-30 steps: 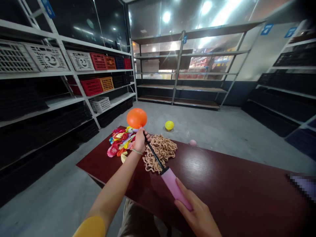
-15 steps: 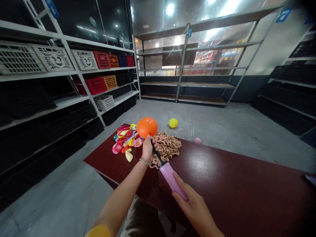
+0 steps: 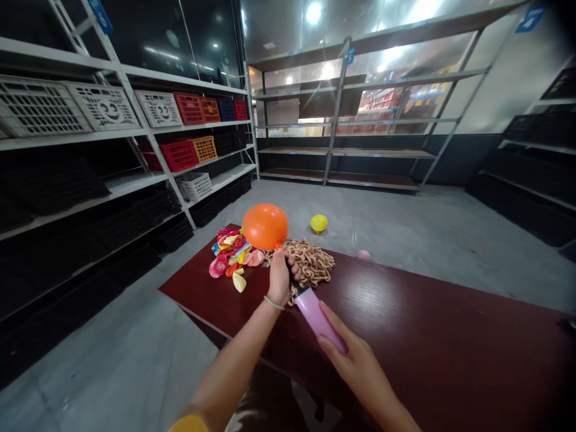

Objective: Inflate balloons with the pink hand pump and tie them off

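We've got both hands on one pump [image 3: 321, 323]; it slants away from us, pink barrel nearest, short length of black rod [image 3: 294, 282] running up to the left hand [image 3: 281, 279]; that hand is curled tight round the black upper end, fingers wrapped, thumb toward the top; our right hand [image 3: 353, 357] sits nearer us and to the right, clasping the lower end of the barrel, thumb and fingers on opposite sides.

Orange balloon [image 3: 265, 227] is inflated, just beyond the left hand and a bit to its left; its neck comes down to the thumb; we can't tell if the fingers pinch the neck too, nozzle is hidden.

Right behind the left hand and to its right: heap of tan cord-like pieces [image 3: 314, 262], partly covered by the hand; to its left: heap of limp coloured balloons [image 3: 220, 266], with a limp cream balloon [image 3: 240, 282] at the near edge; all on the dark red table [image 3: 405, 336] below both hands.

Well beyond the hands, past the far table edge: yellow balloon [image 3: 319, 224] on the floor [image 3: 382, 225]; right of it and closer, a pink round object [image 3: 363, 255], partly hidden by the edge.
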A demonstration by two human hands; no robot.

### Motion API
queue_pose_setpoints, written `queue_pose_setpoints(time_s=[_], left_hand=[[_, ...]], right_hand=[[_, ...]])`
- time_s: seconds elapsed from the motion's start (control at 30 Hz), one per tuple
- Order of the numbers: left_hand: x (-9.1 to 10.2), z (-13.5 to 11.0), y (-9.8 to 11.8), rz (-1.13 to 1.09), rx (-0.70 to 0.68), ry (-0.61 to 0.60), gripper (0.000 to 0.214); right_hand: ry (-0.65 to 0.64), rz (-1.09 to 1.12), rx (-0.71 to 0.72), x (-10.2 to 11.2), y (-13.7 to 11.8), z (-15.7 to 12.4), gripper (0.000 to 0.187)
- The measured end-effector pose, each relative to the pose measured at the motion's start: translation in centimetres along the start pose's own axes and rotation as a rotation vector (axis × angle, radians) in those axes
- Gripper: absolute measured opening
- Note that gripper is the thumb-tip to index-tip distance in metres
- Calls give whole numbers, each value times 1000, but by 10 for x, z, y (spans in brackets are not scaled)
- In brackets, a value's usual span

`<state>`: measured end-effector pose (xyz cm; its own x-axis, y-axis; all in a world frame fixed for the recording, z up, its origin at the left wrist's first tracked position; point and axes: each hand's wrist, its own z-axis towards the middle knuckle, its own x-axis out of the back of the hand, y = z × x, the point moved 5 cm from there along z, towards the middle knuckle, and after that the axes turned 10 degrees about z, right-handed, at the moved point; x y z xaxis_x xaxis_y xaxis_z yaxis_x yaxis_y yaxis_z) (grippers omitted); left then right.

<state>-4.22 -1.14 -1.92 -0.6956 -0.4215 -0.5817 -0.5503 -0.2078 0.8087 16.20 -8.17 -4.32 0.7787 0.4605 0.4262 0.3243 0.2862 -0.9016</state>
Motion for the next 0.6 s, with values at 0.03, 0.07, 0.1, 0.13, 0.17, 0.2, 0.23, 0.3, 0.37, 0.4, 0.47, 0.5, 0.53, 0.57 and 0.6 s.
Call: queue_pose_setpoints(time_s=[0.03, 0.07, 0.1, 0.13, 0.17, 0.2, 0.23, 0.3, 0.37, 0.4, 0.47, 0.5, 0.53, 0.57, 0.6], left_hand=[[0, -4, -4, 13, 9, -7, 33], [0, -6, -5, 29, 16, -17, 34], [0, -6, -5, 44, 18, -30, 35], [0, -5, -3, 58, 17, -39, 34], [1, -2, 2, 65, 12, -42, 34], [2, 3, 8, 65, 3, -39, 33], [4, 8, 15, 57, -8, -30, 31], [8, 19, 29, 30, -24, -6, 29], [12, 29, 40, 3, -30, 5, 27], [13, 32, 44, -12, -36, 5, 26], [17, 34, 47, -42, -50, 5, 28], [19, 33, 46, -53, -61, 11, 28], [20, 30, 44, -59, -70, 21, 29], [20, 26, 41, -59, -71, 30, 30], [20, 22, 36, -52, -66, 39, 31]], right_hand=[[0, 18, 0, -4, -2, 4, 59], [2, 28, 6, -7, -3, 6, 59], [3, 27, 14, -8, -3, 5, 59], [4, 15, 21, -8, -2, 3, 59], [4, -6, 28, -7, 0, -1, 59], [3, -32, 34, -4, 3, -6, 59], [-2, -60, 41, 0, 6, -13, 59], [-12, -106, 56, 9, 12, -27, 59], [-18, -139, 69, 19, 19, -40, 57], [-18, -151, 69, 22, 21, -44, 56], [-19, -158, 62, 26, 24, -48, 55], [-23, -151, 54, 25, 24, -48, 56], [-29, -138, 44, 24, 22, -45, 56], [-34, -119, 33, 21, 20, -41, 57], [-40, -96, 22, 17, 17, -35, 57]])
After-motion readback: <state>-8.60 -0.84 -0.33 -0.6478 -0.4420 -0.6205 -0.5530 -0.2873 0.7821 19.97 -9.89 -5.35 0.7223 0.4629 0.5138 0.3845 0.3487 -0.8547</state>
